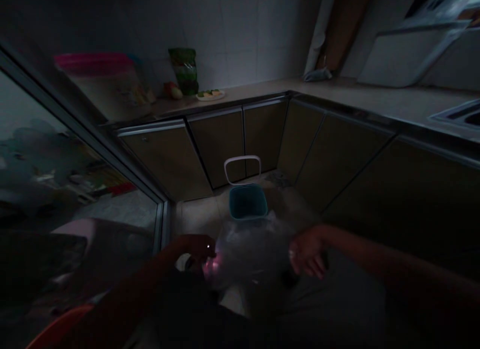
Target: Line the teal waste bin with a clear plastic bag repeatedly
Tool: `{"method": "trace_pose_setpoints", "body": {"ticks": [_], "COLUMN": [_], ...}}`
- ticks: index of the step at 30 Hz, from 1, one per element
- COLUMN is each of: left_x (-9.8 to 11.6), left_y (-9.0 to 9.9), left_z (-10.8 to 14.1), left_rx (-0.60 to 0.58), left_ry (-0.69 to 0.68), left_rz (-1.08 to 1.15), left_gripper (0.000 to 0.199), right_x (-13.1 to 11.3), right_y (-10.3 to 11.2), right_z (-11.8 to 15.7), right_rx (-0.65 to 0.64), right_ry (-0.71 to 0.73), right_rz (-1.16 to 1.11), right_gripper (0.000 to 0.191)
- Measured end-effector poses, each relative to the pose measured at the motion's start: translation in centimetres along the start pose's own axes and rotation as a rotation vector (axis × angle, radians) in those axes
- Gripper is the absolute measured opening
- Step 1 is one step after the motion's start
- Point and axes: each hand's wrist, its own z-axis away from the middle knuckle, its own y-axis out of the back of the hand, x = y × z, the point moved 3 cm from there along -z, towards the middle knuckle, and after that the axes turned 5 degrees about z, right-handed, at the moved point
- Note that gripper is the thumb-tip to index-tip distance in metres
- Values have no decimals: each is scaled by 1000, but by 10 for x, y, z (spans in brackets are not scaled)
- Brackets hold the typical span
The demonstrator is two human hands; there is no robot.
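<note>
In the corner below the bench (348,91), the left hand (197,250) and right hand (307,251) clench the sides of a clear plastic bag (251,254) above a teal bin (247,202).

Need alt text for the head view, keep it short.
The left hand grips a translucent plastic bag, and the right hand is at its other side, in front of a teal bin with a white handle on a dim kitchen floor. Dark lower cabinets fill the corner beneath a countertop with a small plate.
</note>
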Motion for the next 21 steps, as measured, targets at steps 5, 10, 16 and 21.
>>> {"method": "trace_pose_setpoints", "body": {"ticks": [5, 10, 16, 21], "left_x": [-48, 12, 59, 72], "left_y": [44, 71, 78, 82], "left_z": [-23, -28, -24, -16], "left_rx": [161, 113, 237, 480], "left_ry": [-18, -277, -291, -310], "left_rz": [6, -107, -314, -539], "left_gripper": [36, 22, 15, 50], "right_x": [35, 24, 8, -7], "right_y": [58, 126, 167, 174], "right_z": [-33, -9, 22, 34], "right_rx": [217, 550, 627, 762], "right_ry": [14, 134, 141, -126], "right_rz": [-154, -21, 343, 598], "right_gripper": [22, 8, 27, 24]}}
